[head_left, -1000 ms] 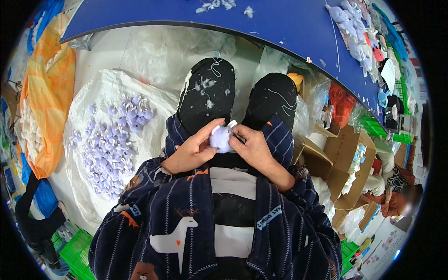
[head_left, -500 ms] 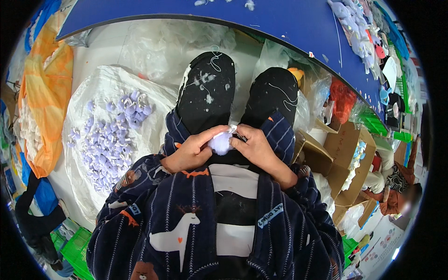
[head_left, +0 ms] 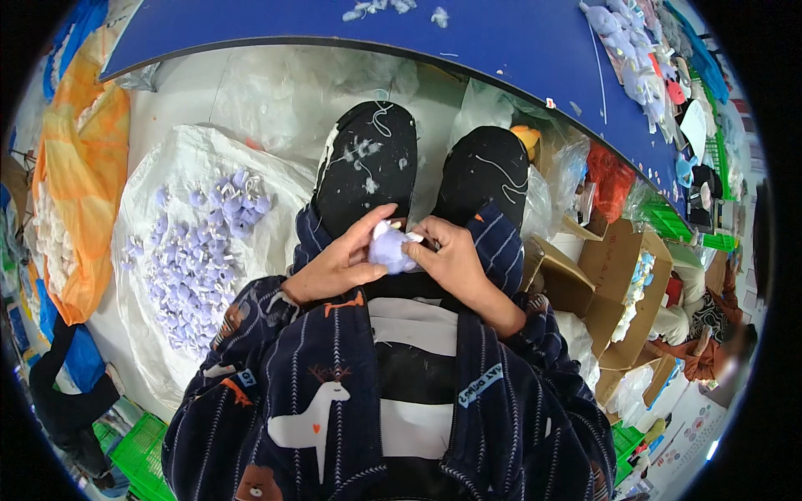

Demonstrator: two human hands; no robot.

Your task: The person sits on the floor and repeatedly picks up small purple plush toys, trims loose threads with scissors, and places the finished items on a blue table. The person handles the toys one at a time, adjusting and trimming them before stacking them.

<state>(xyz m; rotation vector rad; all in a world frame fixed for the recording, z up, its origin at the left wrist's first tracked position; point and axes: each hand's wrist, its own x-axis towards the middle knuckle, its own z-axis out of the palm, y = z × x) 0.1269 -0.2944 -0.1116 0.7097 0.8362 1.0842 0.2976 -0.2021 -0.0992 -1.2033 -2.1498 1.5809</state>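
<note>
A small lavender plush piece [head_left: 391, 248] with white bits at its top and side is between my hands, above my lap. My left hand [head_left: 338, 260] curves loosely around its left side, thumb below and forefinger stretched above. My right hand [head_left: 455, 257] pinches its right side, the thumb lying on the plush. Other fingers of the right hand are partly hidden behind it. To my left, many similar lavender plush pieces [head_left: 196, 271] lie heaped on a white plastic sheet [head_left: 138, 334].
A blue table [head_left: 501, 37] crosses the far side, with lavender plush toys [head_left: 639, 75] at its right and white fluff on top. Cardboard boxes [head_left: 614, 280] stand at right, near another person. An orange bag [head_left: 83, 184] and green crate [head_left: 142, 455] are at left.
The plush piece has turned, so its white parts now show at the top and right side. My left fingers have spread wider around it.
</note>
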